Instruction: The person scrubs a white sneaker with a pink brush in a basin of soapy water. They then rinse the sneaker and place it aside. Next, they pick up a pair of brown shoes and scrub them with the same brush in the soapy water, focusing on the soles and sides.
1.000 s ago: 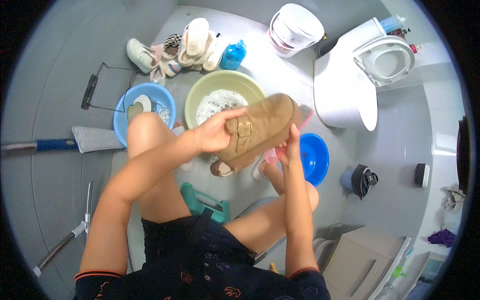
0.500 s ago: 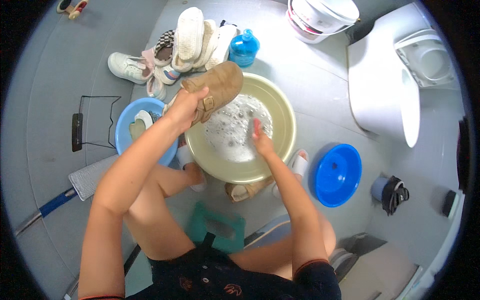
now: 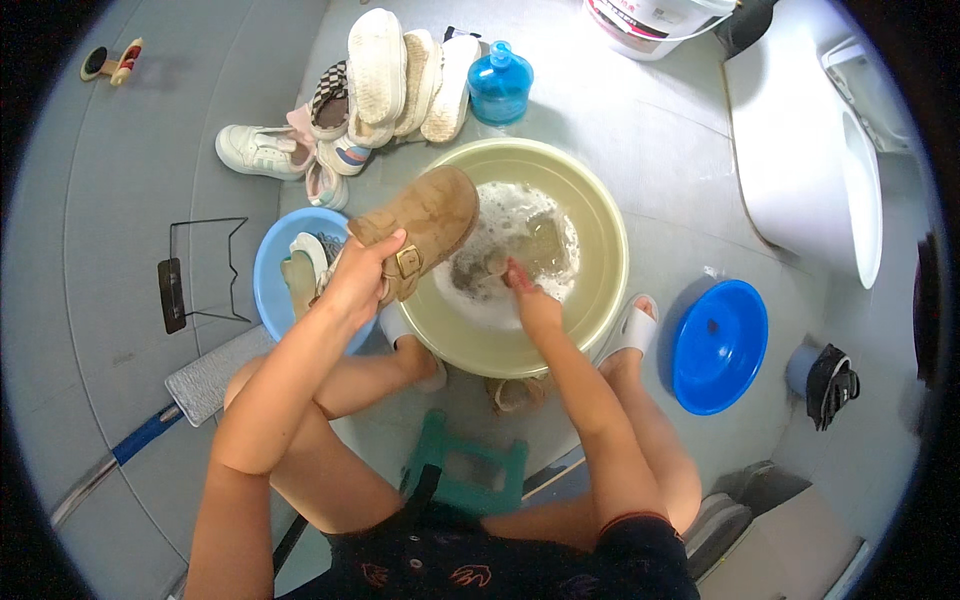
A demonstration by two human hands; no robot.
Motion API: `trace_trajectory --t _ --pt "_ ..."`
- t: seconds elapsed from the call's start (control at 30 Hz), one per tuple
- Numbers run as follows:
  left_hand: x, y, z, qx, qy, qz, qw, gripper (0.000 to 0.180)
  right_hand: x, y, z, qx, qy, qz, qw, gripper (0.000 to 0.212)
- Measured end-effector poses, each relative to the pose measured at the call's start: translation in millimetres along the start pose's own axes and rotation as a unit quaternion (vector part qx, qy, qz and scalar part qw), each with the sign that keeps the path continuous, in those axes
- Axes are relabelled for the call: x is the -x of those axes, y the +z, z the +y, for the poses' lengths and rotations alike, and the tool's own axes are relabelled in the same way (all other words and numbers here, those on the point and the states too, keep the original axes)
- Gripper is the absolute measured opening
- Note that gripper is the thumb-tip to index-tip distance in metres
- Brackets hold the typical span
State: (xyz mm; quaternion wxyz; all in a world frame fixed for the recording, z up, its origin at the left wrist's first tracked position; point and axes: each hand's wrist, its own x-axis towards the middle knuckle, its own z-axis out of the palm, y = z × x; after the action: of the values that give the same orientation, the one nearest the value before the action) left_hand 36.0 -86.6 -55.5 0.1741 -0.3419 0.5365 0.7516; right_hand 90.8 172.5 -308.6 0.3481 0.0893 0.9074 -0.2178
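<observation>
A brown suede clog (image 3: pixel 430 222) with a metal buckle is held over the left part of a large pale-yellow basin (image 3: pixel 612 270). My left hand (image 3: pixel 358 272) is closed around its strap and open heel end, toe pointing up and right. Soapy water (image 3: pixel 555 225) with white foam lies in the basin. My right hand (image 3: pixel 532 300) is low at the water's surface, near the middle of the foam; its fingers are blurred, and whether they hold anything cannot be made out. Another brown clog (image 3: pixel 515 393) sits on the floor by the basin's near rim, partly hidden.
A light-blue basin (image 3: pixel 268 262) with brushes stands left of the large basin. Beyond are several shoes (image 3: pixel 378 75) and a blue bottle (image 3: pixel 501 88). To the right are a dark-blue basin (image 3: pixel 722 350) and a white toilet (image 3: pixel 800 130). A green stool (image 3: pixel 425 445) is below me.
My left hand and the clog have come lower and nearer. My right hand has gone down to the water, and the foam there has parted. The view has shifted somewhat.
</observation>
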Motion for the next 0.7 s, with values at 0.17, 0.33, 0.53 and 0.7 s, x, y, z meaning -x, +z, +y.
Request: trace_trajectory --t 0.17,0.33,0.53,0.7 --pt "-8 -5 -14 -0.050 0.042 -0.021 0.998 0.030 6 0 40 0.040 -0.014 -0.063 0.997 0.046" --pt "1 -11 -14 -0.110 0.097 -0.006 0.989 0.031 120 -98 -74 -0.123 -0.168 0.182 0.961 0.055" --pt "20 7 -20 -0.156 0.143 -0.091 0.973 0.031 140 -133 -138 -0.053 -0.240 0.296 0.923 0.055" --pt "38 26 -11 -0.164 0.172 -0.103 0.966 0.030 143 -158 -147 -0.095 -0.235 0.326 0.911 0.050"
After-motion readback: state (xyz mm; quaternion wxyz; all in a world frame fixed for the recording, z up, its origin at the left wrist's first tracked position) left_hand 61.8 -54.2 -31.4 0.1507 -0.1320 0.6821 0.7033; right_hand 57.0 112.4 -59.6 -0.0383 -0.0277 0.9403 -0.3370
